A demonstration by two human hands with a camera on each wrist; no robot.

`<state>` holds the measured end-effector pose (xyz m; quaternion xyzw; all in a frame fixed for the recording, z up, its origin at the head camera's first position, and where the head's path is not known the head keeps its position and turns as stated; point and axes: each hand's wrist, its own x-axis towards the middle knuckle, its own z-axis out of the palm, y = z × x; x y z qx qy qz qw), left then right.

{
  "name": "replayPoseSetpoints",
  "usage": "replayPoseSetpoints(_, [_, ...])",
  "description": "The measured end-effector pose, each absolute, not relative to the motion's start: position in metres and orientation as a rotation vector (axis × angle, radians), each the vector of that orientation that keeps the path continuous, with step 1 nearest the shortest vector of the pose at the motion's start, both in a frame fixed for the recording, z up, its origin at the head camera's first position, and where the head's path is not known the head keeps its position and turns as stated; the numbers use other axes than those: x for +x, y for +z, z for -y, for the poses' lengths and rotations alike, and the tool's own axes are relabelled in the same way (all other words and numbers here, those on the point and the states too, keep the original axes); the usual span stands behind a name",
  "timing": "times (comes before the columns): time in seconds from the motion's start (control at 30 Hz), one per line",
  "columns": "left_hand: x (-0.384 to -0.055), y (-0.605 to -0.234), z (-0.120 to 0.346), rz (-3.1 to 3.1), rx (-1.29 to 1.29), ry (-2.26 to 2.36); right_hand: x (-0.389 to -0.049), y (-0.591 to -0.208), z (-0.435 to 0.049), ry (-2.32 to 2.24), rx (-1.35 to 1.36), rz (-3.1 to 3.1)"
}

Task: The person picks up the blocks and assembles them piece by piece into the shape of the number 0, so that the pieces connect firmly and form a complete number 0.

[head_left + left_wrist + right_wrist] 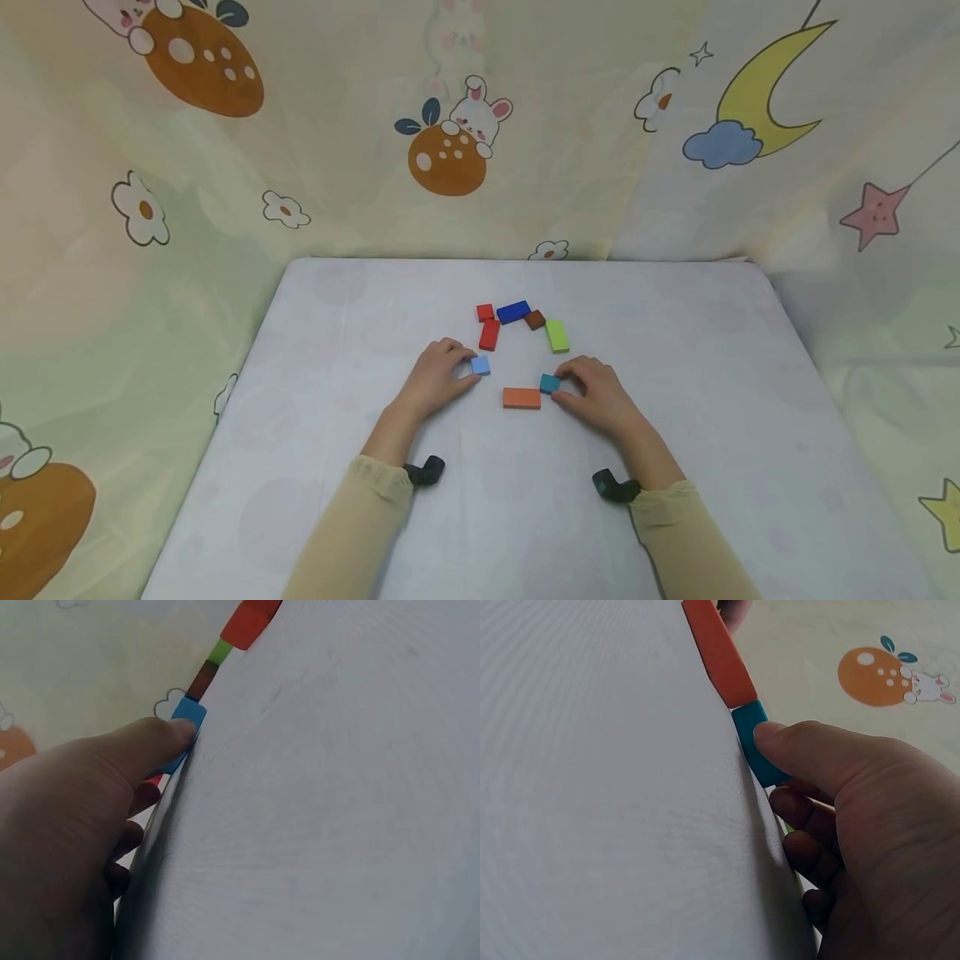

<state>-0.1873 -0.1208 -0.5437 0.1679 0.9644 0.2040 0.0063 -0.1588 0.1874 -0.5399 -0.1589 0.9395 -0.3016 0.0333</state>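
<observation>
Between thumb and fingers, my left hand point(438, 377) pinches a light blue block point(481, 365) on the table. In the left wrist view the thumb lies against the near side of that light blue block point(189, 712). My right hand point(597, 395) pinches a teal block point(550, 383) at the right end of a flat orange block point(521, 398). Seen from the right wrist, the teal block point(757, 742) sits end to end with the orange block point(721, 656). A red oblong block point(489, 335) lies just beyond the light blue one.
Farther back, a small red block point(485, 312), a dark blue block point(513, 312), a brown block point(535, 319) and a lime green block point(557, 336) form a loose arc. The white table point(300, 500) meets a printed cloth backdrop point(337, 150) at its far edge.
</observation>
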Motion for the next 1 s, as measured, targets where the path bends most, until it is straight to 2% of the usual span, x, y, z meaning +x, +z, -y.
replayPoseSetpoints(0.43, [-0.180,-0.545,0.120,-2.990,0.501,0.716,-0.158,-0.541,-0.187,-0.916,-0.478,-2.895])
replayPoseSetpoints(1.0, [-0.166,-0.543,0.109,-3.012,0.602,0.708,-0.158,-0.537,-0.186,-0.918,-0.461,-2.891])
